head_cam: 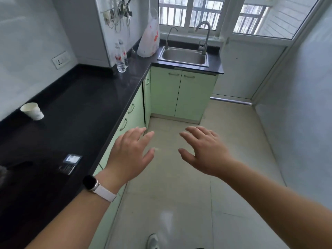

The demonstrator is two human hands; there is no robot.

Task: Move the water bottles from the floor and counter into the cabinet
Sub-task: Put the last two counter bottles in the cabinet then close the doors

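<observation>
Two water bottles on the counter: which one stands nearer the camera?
The front water bottle, the one closer to the counter edge. It partly hides the rear water bottle, which stands just behind it toward the white plastic bag.

bare forearms, no sleeves. left wrist: smartwatch [90,182], round black face, pale pinkish-white strap [105,193]. light sneaker [153,241] toe at bottom edge.
</observation>
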